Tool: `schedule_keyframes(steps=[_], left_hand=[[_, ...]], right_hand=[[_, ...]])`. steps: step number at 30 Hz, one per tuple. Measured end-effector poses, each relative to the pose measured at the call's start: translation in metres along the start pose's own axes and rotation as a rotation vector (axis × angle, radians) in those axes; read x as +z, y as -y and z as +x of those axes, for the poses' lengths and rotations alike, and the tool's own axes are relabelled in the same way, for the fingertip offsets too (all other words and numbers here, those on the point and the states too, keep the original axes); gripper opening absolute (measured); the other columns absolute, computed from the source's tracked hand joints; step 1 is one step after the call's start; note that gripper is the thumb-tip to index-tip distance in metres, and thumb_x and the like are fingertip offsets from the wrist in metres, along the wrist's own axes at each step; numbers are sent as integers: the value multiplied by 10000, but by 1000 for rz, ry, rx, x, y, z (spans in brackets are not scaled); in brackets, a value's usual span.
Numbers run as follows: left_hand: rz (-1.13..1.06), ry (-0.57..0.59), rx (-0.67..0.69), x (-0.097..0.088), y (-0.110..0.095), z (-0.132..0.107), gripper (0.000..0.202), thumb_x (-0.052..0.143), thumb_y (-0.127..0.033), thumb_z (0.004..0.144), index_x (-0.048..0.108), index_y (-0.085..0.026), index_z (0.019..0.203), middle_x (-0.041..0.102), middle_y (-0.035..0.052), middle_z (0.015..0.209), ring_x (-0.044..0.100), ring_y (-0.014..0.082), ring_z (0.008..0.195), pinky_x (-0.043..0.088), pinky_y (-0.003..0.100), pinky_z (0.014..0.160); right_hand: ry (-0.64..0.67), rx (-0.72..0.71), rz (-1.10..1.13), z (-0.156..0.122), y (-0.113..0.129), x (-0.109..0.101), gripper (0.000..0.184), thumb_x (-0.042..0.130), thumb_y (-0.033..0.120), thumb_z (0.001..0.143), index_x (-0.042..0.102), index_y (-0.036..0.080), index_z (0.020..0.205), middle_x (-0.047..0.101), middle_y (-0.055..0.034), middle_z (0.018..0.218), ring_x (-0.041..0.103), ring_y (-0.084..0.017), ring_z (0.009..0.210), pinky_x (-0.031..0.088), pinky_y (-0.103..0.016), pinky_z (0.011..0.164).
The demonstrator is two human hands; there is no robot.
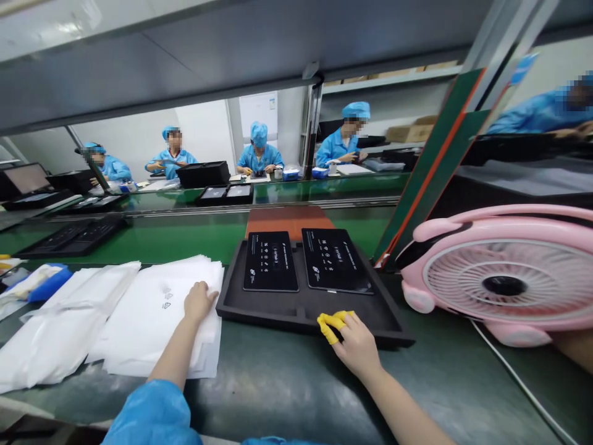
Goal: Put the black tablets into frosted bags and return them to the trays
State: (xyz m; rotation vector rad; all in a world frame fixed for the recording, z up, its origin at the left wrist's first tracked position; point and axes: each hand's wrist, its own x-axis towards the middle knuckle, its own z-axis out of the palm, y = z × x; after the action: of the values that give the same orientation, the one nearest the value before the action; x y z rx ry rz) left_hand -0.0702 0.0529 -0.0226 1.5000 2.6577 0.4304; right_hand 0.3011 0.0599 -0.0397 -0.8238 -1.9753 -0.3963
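Observation:
My left hand rests on a stack of white plastic bags to the left, fingers curled on the top bag near its right edge. My right hand, with yellow finger cots on its fingertips, grips the near edge of a black foam tray. Two flat black devices lie side by side in the tray, the left device and the right device, both with white print facing up.
A pink desk fan stands at the right, its white cable running toward me. A green conveyor belt carries more black trays. Across it, several people in blue coats and caps work. More white bags lie at the left.

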Motion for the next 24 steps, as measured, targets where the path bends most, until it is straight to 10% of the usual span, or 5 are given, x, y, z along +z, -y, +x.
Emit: schedule_keyframes(steps=[9,15,19,24], left_hand=[[14,-76,-115,1,8,-8,305,279,-259,881,568,-187,819,638,95,899,593,227,842,401,284,690],[-313,-207,-201,-48,14,5,254,357,-298,824,544,-202,682,629,32,710,566,193,744,412,255,677],[-586,-190,-113,-74,-30,-8,195,414,-298,777,535,-186,674,595,-6,669,541,160,731,407,218,644],[-556,189,138,-29,-113,-60,243,390,-261,807,526,-168,628,554,-4,590,526,141,613,391,229,585]], right_hand=[[25,12,59,-5,-6,-1,248,439,275,876,646,172,787,603,-54,679,564,-152,647,484,-315,696],[40,32,48,-8,-9,2,265,427,303,878,651,183,803,612,-51,695,574,-152,665,486,-322,724],[59,52,62,-10,-8,2,263,433,304,874,657,184,807,611,-54,689,571,-151,656,484,-321,720],[188,38,105,12,-20,-7,274,412,311,885,656,199,828,631,-42,725,578,-138,678,471,-314,774]])
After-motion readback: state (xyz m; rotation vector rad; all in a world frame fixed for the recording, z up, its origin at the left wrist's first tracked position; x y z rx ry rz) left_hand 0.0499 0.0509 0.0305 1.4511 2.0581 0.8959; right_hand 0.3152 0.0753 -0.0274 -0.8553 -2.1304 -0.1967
